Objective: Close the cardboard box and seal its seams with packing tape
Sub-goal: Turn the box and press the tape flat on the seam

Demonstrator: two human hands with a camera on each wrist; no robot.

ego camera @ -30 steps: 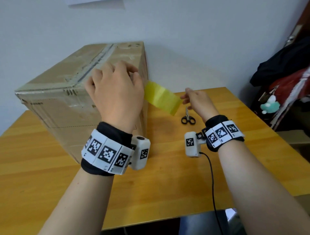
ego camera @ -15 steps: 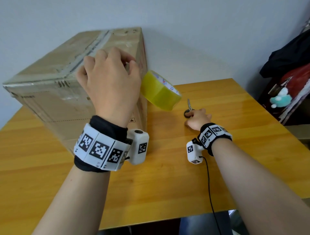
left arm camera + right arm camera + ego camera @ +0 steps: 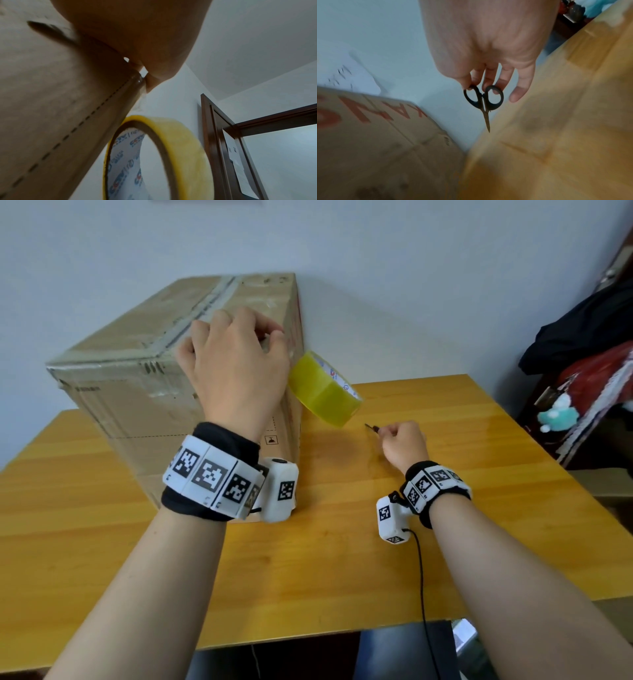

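Observation:
The closed cardboard box (image 3: 137, 378) stands on the left of the wooden table (image 3: 342, 559). My left hand (image 3: 263, 337) rests on the box's top right edge, fingers curled, pinching the tape strip (image 3: 139, 100) against that edge. The yellow tape roll (image 3: 323, 390) hangs from the strip beside the box's right side, off the table. It fills the lower part of the left wrist view as the tape roll (image 3: 188, 155). My right hand (image 3: 394, 436) is just above the table to the right and grips small black scissors (image 3: 483, 100) by their handles, blades together.
A white wall runs behind the box. Dark and red clothing (image 3: 589, 354) with a small teal toy (image 3: 558, 416) is piled beyond the table's right edge. A black cable (image 3: 421, 583) trails from my right wrist over the front edge.
My right hand let go of the tape roll, dropped to the scissors on the table and picked them up. The roll now hangs from the strip. My left hand stayed on the box's edge.

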